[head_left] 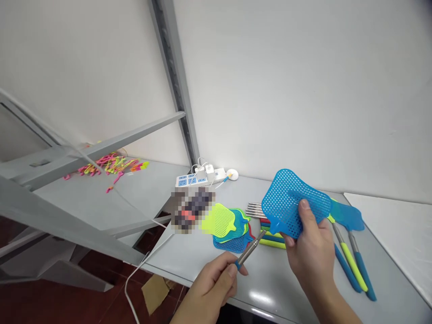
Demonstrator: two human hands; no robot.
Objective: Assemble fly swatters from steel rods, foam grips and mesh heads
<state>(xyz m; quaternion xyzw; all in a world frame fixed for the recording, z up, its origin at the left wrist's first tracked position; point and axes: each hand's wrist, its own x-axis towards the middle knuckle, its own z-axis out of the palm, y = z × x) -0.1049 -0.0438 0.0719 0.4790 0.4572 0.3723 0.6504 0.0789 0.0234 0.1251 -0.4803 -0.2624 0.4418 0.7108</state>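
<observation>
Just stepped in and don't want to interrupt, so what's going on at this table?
The left hand holds a metal rod by its blue end, and the right hand has a blue perforated paddle in its grip. The rod's tip is near the paddle, but apart from it. Loose paddle heads and a row of rods lie on the table; to the right are pieces with heads and handles together.

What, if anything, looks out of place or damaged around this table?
A white cable droops past the table edge, a possible snag; a cardboard piece lies on the floor like dropped scrap. The pink and yellow tangle at left sits untidily. The held blue fly swatter head shows no visible damage.
</observation>
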